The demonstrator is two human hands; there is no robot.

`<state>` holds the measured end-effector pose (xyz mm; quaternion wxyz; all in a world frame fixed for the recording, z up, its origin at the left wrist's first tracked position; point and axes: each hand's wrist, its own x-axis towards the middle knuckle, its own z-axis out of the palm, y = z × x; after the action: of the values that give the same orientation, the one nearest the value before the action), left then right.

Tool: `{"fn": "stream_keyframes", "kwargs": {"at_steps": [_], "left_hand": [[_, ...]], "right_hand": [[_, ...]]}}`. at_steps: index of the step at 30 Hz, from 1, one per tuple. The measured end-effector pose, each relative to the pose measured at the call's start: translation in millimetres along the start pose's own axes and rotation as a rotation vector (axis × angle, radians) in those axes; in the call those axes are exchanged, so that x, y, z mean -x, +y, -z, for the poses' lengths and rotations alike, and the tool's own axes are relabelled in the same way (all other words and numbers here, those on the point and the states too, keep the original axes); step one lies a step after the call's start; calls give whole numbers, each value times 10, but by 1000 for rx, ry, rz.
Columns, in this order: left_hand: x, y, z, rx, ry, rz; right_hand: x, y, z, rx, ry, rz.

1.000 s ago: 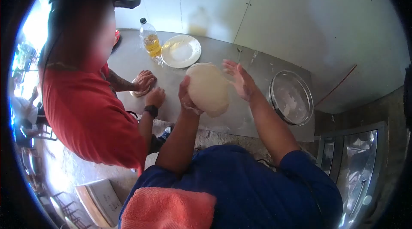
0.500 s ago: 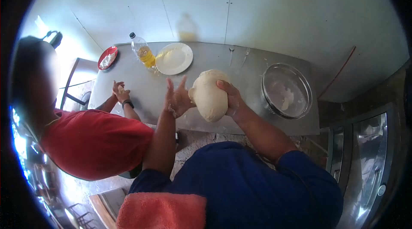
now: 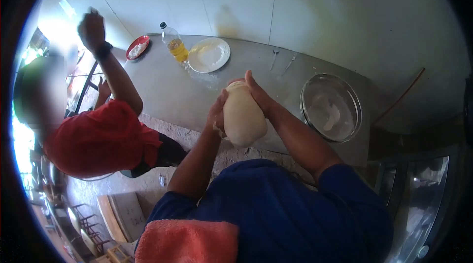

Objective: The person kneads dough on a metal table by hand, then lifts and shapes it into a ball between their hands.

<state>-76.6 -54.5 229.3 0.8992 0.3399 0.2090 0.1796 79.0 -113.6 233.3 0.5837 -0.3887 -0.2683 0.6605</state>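
Observation:
A large smooth lump of pale dough (image 3: 243, 117) is held up in front of me, over the near side of the metal table (image 3: 162, 85). My left hand (image 3: 217, 112) presses against its left side, with a bit of dough stuck near the wrist. On the upper right side, my right hand (image 3: 257, 91) grips it with the thumb pointing up. The fingers of both hands are partly hidden by the dough.
Toward the back stand a white plate (image 3: 209, 56) with residue, an oil bottle (image 3: 176, 46) and a red dish of white powder (image 3: 137, 48). Two utensils, including a fork (image 3: 289, 64), lie right of them. A floury metal bowl (image 3: 331, 107) sits right. A co-worker (image 3: 106, 135) stands left.
My left hand, apart from the dough with fingers spread before, now presses on its side. The dough is turned more upright. The co-worker has raised one arm and moved back from the table.

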Motion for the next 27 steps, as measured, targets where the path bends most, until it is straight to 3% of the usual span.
{"fn": "stream_keyframes", "kwargs": {"at_steps": [2, 6, 9, 10, 12, 14, 15, 18, 20, 21, 23, 24, 26, 27], "left_hand": [[108, -41, -155, 445, -299, -72], [216, 161, -346, 311, -322, -273], [334, 186, -298, 356, -134, -333], [360, 181, -314, 325, -116, -384], [347, 180, -315, 295, -95, -429], [343, 119, -217, -328, 171, -330], [337, 53, -142, -329, 174, -325], [251, 4, 41, -185, 241, -228], [373, -73, 146, 402, -48, -177], [388, -82, 266, 402, -42, -180], [351, -58, 496, 19, 227, -155], [353, -38, 464, 25, 231, -156], [295, 57, 397, -737, 549, -488], [249, 106, 331, -738, 548, -497]], "right_hand": [[-96, -3, 25, -14, -66, 110], [5, -152, 169, -342, -290, 117], [112, 32, 520, -7, 138, 167], [214, 67, 396, -4, 125, 166], [425, 124, 70, -379, -201, 51], [456, 140, -108, -389, -115, 126], [383, 138, -31, -390, -144, 143], [383, -20, -113, -477, -105, 229], [424, -31, -115, -406, -286, 206], [440, -46, -125, -409, -290, 200], [440, -101, -135, -455, -294, 70], [454, -77, -119, -454, -294, 62], [397, -32, -80, -474, -260, 22], [307, -12, -68, -469, -266, 25]]}}
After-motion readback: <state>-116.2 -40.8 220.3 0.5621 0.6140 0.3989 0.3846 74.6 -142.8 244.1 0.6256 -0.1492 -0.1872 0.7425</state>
